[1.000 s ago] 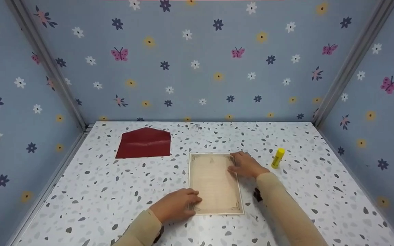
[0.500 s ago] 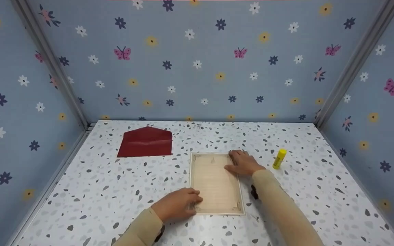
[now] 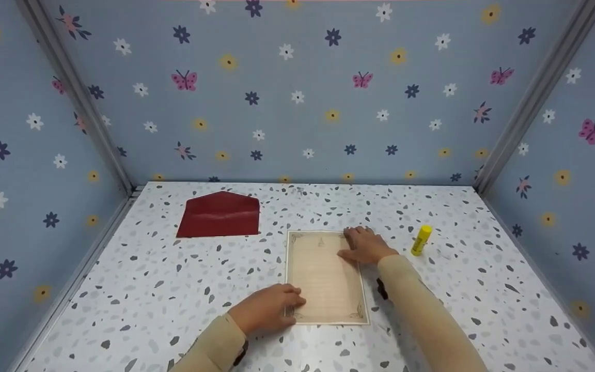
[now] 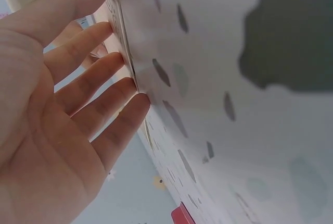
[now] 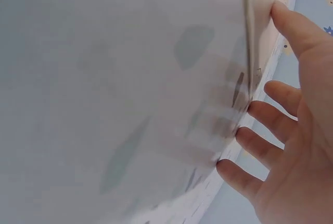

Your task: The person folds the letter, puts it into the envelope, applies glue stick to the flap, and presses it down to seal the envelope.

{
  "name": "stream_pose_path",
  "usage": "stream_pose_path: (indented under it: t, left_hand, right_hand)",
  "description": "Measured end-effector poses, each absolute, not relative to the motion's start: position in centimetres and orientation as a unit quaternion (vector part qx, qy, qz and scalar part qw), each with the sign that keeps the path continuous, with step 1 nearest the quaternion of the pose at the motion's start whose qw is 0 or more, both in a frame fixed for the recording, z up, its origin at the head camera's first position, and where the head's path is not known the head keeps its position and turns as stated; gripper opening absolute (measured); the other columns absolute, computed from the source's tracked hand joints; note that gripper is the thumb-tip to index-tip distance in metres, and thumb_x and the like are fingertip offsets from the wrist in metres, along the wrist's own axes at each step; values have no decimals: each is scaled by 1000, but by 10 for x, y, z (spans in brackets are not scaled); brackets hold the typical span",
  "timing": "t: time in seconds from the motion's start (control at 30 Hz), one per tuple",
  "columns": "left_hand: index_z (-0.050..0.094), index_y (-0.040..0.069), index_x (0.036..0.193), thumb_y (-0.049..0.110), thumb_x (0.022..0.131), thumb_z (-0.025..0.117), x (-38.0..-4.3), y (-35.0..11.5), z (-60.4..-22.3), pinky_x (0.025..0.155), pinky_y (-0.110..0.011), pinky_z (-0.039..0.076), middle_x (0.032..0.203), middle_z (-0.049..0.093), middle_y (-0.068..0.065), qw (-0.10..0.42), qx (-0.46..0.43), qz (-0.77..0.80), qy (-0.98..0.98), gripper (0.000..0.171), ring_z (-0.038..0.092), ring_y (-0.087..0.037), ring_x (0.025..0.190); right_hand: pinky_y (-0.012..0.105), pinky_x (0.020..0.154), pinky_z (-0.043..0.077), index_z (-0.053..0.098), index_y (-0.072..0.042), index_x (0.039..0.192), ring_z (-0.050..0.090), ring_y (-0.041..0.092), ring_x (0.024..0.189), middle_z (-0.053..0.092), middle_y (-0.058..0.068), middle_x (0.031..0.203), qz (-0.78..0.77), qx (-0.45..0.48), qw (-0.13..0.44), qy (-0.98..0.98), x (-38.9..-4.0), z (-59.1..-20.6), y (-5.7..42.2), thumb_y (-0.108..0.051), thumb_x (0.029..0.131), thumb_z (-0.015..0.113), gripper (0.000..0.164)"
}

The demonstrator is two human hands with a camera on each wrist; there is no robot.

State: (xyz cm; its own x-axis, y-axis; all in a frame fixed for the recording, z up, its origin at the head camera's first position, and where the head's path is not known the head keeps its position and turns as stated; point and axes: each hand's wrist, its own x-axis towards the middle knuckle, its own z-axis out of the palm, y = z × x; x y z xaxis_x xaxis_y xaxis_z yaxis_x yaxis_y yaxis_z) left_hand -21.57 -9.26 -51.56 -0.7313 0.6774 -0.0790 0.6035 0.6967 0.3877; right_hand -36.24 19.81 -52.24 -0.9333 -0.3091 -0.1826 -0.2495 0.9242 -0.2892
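Lengthwise, the paper (image 3: 323,279) runs near to far.

Probable envelope (image 3: 218,215) left of paper (image 3: 323,281)

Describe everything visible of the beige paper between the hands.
The beige paper is rectangular, with a pale border, corner ornaments, faint horizontal lines and a small motif near its far edge. It looks thin; whether it is one sheet is unclear. It lies roughly flat on the speckled tabletop, long sides running away from the person. The left hand touches its near-left part, the right hand its far-right corner.
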Motion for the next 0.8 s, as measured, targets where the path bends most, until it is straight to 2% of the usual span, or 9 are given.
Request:
stream_pose_path:
  t: [0.47,0.6,0.8]
  left_hand:
    - [68,15,131,26,91,74,-216,-94,-516,106,-36,44,136,59,-4,106,353,165,915,42,55,-21,125]
    - [68,14,129,25,91,74,-216,-93,-515,104,-36,45,135,60,-6,98,364,158,913,40,56,-22,124]
    - [68,14,130,25,91,75,-216,-93,-515,106,-36,44,136,59,-5,101,357,157,915,41,56,-22,124]
  right_hand:
    - [56,114,29,41,-14,154,34,39,141,41,16,153,-127,-134,110,977,-360,-520,195,-50,95,66,73]
    - [57,114,28,39,-16,155,32,39,142,38,17,154,-147,-127,116,974,-361,-520,194,-46,94,68,74]
    - [55,114,29,40,-19,154,34,36,141,43,14,150,-222,-97,133,961,-363,-518,193,-36,93,72,72]
